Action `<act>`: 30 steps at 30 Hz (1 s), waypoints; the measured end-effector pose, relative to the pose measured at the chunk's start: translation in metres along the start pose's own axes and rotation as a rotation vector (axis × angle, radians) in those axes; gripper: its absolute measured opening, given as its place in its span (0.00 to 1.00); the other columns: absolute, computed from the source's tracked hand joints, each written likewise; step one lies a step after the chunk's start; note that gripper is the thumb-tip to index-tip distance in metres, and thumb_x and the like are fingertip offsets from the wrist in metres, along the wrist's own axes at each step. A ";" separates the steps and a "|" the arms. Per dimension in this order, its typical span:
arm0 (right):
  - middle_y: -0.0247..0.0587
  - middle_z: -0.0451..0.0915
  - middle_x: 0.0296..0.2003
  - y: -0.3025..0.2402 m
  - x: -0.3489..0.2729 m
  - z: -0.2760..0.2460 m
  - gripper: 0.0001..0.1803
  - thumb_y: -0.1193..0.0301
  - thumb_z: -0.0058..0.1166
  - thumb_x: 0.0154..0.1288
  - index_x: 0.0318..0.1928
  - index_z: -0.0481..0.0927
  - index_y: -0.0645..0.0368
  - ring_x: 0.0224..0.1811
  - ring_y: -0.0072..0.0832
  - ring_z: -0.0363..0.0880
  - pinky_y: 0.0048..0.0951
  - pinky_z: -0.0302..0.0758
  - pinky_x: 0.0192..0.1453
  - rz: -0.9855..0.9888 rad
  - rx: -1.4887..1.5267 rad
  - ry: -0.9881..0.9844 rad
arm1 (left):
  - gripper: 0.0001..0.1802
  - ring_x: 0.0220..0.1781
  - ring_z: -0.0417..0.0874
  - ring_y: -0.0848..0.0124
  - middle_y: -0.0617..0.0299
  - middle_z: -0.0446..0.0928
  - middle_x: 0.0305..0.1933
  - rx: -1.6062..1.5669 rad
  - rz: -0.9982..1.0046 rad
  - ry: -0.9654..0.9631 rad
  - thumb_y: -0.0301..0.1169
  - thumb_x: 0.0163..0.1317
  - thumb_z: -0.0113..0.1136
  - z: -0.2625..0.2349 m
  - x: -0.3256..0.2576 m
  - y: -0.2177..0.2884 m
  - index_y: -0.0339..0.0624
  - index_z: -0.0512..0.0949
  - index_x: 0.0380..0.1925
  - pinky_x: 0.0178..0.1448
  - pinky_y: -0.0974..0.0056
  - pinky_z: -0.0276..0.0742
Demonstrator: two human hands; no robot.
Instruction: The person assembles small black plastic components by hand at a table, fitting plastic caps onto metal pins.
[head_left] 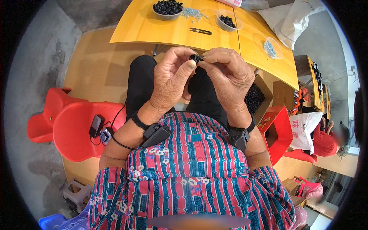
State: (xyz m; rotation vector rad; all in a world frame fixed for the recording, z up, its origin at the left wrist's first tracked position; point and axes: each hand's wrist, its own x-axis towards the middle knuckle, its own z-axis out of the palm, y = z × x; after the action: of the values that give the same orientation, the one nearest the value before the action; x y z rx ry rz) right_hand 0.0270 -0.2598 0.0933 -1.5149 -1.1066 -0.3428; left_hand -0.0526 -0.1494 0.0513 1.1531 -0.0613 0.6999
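Observation:
My left hand (172,76) and my right hand (226,74) meet in front of my chest, above my lap. Between the fingertips of both sits a small black ring-shaped part (195,58); the thumb and forefinger of each hand pinch it from either side. Both wrists carry a black strap with a small black device. On the yellow table (153,27) ahead stand a clear bowl of black rings (168,8), a second smaller bowl of black rings (227,21), a heap of small metal pieces (193,14) and a pair of small black snips (200,31).
Another clear dish with metal pieces (270,48) sits on the table's right part. A cardboard box of black rings (255,97) stands at my right knee, beside a red box (278,130). I sit on a red plastic chair (74,128). Another person in red (326,140) sits far right.

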 end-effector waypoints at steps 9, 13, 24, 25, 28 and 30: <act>0.32 0.79 0.25 0.001 -0.001 -0.003 0.08 0.82 0.62 0.45 0.28 0.80 0.58 0.24 0.19 0.74 0.20 0.71 0.29 0.144 0.036 -0.033 | 0.11 0.32 0.72 0.83 0.68 0.73 0.32 -0.008 -0.008 0.006 0.31 0.63 0.57 0.000 0.004 -0.004 0.38 0.72 0.42 0.37 0.78 0.69; 0.32 0.79 0.24 0.001 -0.002 -0.001 0.08 0.82 0.62 0.45 0.28 0.80 0.57 0.23 0.18 0.74 0.19 0.71 0.28 0.173 0.033 0.014 | 0.10 0.32 0.71 0.83 0.68 0.73 0.32 0.074 0.033 -0.003 0.30 0.64 0.56 -0.002 0.006 -0.005 0.38 0.72 0.42 0.36 0.78 0.69; 0.34 0.79 0.24 -0.002 0.000 0.001 0.09 0.82 0.62 0.44 0.28 0.80 0.57 0.26 0.21 0.77 0.21 0.74 0.30 0.085 -0.099 0.020 | 0.10 0.32 0.72 0.83 0.67 0.74 0.33 0.109 0.039 0.013 0.29 0.64 0.55 -0.001 0.005 -0.006 0.37 0.73 0.43 0.37 0.78 0.70; 0.34 0.79 0.24 -0.003 0.000 0.001 0.09 0.82 0.62 0.44 0.29 0.80 0.57 0.26 0.20 0.78 0.21 0.74 0.31 0.094 -0.088 0.015 | 0.10 0.32 0.72 0.83 0.67 0.74 0.33 0.109 0.039 0.013 0.29 0.64 0.55 -0.001 0.005 -0.007 0.37 0.73 0.43 0.37 0.78 0.70; 0.34 0.80 0.25 -0.002 -0.001 -0.002 0.09 0.82 0.62 0.47 0.30 0.80 0.59 0.27 0.19 0.78 0.20 0.74 0.31 0.177 -0.018 -0.034 | 0.10 0.33 0.73 0.83 0.67 0.75 0.34 0.077 0.027 -0.006 0.29 0.64 0.55 -0.003 0.005 -0.007 0.37 0.73 0.43 0.37 0.77 0.71; 0.34 0.80 0.26 -0.007 0.001 -0.001 0.09 0.83 0.61 0.48 0.32 0.80 0.61 0.28 0.18 0.78 0.18 0.74 0.31 0.280 0.151 -0.025 | 0.11 0.34 0.73 0.82 0.66 0.75 0.35 0.087 0.014 -0.015 0.29 0.64 0.55 -0.003 0.006 -0.006 0.36 0.73 0.44 0.38 0.77 0.72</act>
State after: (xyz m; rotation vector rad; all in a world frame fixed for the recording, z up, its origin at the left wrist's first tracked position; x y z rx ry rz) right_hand 0.0228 -0.2614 0.0984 -1.5178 -0.9035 -0.0466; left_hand -0.0459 -0.1455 0.0476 1.2426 -0.0524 0.7120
